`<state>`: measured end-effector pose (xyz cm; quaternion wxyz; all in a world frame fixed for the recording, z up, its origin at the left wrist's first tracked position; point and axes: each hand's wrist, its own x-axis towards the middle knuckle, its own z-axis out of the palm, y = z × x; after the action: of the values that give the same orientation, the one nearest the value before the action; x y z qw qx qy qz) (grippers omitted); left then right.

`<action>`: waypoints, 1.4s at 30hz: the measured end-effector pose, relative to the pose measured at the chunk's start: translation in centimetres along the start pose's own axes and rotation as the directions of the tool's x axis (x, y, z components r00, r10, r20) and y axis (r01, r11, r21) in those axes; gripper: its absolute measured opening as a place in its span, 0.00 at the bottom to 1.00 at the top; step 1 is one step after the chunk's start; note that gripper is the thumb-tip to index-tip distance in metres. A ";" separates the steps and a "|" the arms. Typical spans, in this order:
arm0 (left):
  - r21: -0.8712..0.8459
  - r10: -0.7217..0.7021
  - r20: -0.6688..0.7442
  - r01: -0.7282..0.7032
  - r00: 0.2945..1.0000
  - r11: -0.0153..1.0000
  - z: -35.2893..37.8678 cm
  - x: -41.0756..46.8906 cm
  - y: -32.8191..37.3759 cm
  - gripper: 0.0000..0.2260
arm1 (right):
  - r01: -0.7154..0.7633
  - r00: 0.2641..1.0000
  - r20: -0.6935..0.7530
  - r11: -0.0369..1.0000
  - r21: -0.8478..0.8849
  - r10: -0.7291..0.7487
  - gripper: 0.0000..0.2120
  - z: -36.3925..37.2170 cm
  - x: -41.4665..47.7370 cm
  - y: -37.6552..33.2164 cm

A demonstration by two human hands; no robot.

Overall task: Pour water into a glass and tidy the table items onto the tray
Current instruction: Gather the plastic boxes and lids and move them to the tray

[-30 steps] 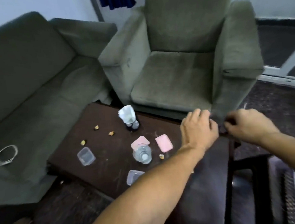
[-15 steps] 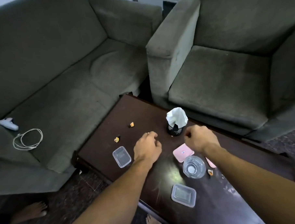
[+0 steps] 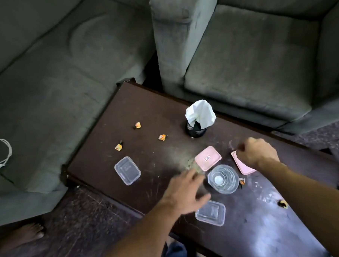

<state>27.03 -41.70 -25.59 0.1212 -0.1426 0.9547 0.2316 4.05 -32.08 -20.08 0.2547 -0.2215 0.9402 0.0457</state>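
A clear water bottle (image 3: 223, 179) with a white cap stands on the dark wooden table (image 3: 154, 109), seen from above. My left hand (image 3: 185, 189) hovers just left of it, blurred, fingers spread and holding nothing. One pink lid (image 3: 207, 157) lies beside the bottle's far side. My right hand (image 3: 257, 153) has curled fingers that pinch the far corner of a second pink lid (image 3: 244, 168), which it partly covers. Two clear plastic containers (image 3: 127, 170) (image 3: 210, 212) sit on the table. No tray is in view.
A black mesh holder with white tissue (image 3: 196, 129) stands at the table's far side. Several crumpled orange wrappers (image 3: 138, 125) lie scattered. A grey sofa (image 3: 56, 84) with a white cable (image 3: 2, 151) and a grey armchair (image 3: 249, 66) border the table. A bare foot (image 3: 19, 234) rests on the floor at left.
The view has dropped closer to the table. My left hand moved right and nearer, toward the bottle, and spread its fingers. My right hand shifted right onto the second pink lid.
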 end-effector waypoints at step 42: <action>-0.327 -0.871 -0.094 0.812 0.482 0.484 -7.4 -0.5 -21.2 0.17 | 0.539 0.841 0.065 0.842 -0.013 -0.537 0.13 6.7 3.8 -25.6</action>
<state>33.20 -63.19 -27.69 0.0817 -0.6360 0.7308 0.2342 15.47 -55.21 -27.11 0.2813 -0.4786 0.8317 -0.0065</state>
